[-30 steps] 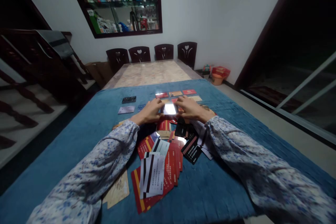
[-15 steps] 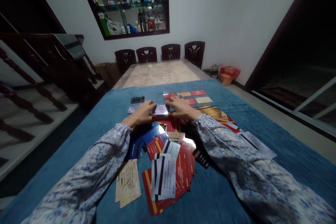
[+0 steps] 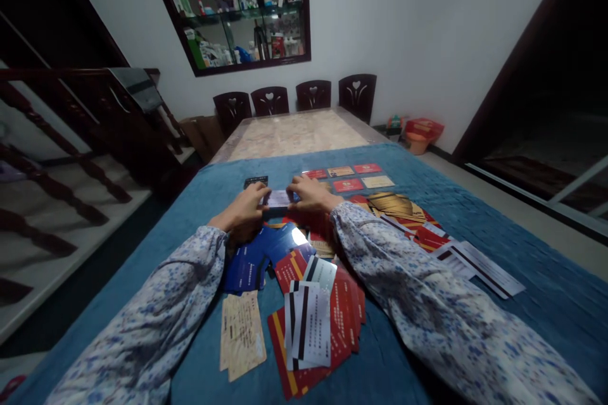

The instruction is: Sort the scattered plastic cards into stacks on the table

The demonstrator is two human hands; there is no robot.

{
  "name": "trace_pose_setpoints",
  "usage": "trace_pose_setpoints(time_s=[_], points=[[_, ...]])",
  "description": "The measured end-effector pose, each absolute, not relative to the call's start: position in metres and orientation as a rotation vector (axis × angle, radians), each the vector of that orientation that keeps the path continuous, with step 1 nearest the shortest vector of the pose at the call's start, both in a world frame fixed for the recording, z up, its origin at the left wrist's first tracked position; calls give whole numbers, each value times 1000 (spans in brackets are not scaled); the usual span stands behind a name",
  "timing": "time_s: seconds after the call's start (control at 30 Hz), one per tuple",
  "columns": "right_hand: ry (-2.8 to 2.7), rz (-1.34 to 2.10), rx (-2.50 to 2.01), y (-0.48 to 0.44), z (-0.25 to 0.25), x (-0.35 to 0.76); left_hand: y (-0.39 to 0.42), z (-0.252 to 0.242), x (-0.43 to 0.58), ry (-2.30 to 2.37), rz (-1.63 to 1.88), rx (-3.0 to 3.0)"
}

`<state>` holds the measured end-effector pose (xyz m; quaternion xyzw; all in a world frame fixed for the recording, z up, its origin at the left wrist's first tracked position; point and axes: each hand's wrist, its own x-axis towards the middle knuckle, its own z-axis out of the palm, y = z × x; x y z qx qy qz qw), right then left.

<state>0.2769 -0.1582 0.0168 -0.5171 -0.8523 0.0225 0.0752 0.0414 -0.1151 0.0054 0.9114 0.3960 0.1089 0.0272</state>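
A white card with a dark stripe (image 3: pixel 278 199) is gripped at its two ends, between the fingertips of my left hand (image 3: pixel 246 205) and my right hand (image 3: pixel 312 195). A black card (image 3: pixel 256 181) lies just beyond my left fingers. Below my hands spreads a loose heap of cards: blue cards (image 3: pixel 247 266) under my left wrist, red cards (image 3: pixel 344 310) and white striped cards (image 3: pixel 311 329) nearer to me. Two beige cards (image 3: pixel 243 335) overlap beside my left sleeve. My right wrist and sleeve hide part of the heap.
Two rows of cards lie beyond my right hand, among them a red card (image 3: pixel 348 185) and a cream card (image 3: pixel 379 181). Gold cards (image 3: pixel 392 205) and white cards (image 3: pixel 494 269) lie fanned on the right. A blue cloth (image 3: pixel 204 190) covers this end of the table.
Both hands have moved left with the white card, to where another white card lay beside my left hand. The view has shifted slightly. More cards at the right show past my sleeve.
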Motion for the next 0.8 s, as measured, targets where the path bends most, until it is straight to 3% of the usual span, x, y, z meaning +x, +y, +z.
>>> trace_pose_setpoints(time_s=[0.8], points=[[-2593, 135, -1555, -116, 7, 207, -75, -8, -19, 1408, 241, 2665]])
